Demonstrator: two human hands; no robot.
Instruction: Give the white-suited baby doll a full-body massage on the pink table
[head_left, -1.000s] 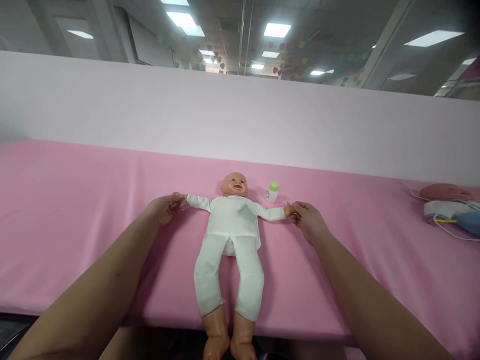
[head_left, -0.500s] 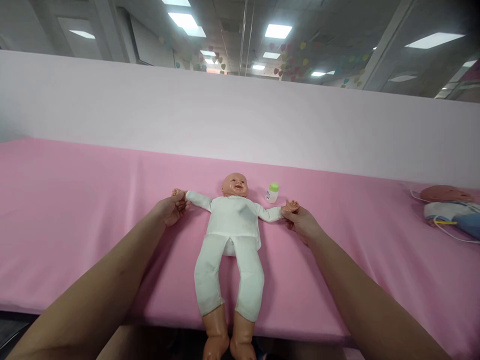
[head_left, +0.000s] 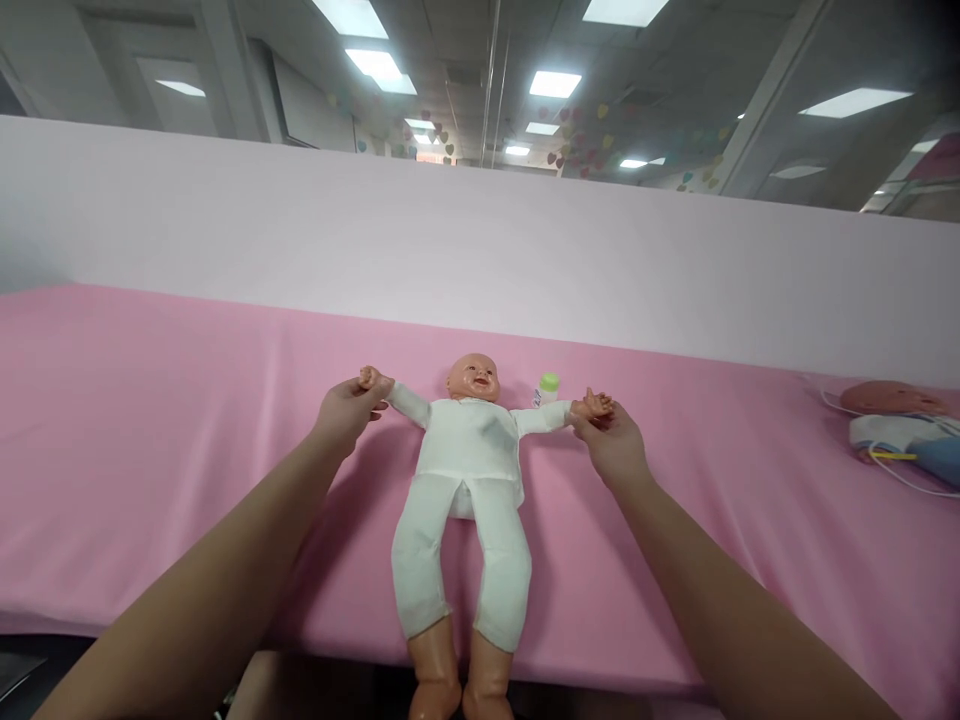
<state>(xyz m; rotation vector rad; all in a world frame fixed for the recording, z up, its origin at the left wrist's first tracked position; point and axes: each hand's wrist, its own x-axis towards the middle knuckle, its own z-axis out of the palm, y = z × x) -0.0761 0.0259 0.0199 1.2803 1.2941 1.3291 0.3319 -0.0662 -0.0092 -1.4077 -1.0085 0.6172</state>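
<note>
A baby doll (head_left: 469,450) in a white top and white trousers lies on its back, arms spread, its bare feet hanging past the front edge of the pink-covered surface. My left hand (head_left: 351,412) is closed round the doll's wrist on the left side. On the other side, my right hand (head_left: 611,438) pinches the doll's other wrist from below, with the doll's fingers showing above mine. Both doll arms are raised a little off the cover. Just behind the doll's sleeve stands a small bottle (head_left: 549,388) with a green cap, its lower part hidden by the sleeve.
The pink cover (head_left: 187,430) spreads wide to both sides. At the far right lies another doll (head_left: 892,398) in white and blue cloth, with a white cord and a yellow strip. A white wall (head_left: 450,250) rises behind, with glass above it.
Both my hands have lifted the doll's arms upward from the cover. The sleeve on the right now covers part of the bottle. The view has shifted slightly.
</note>
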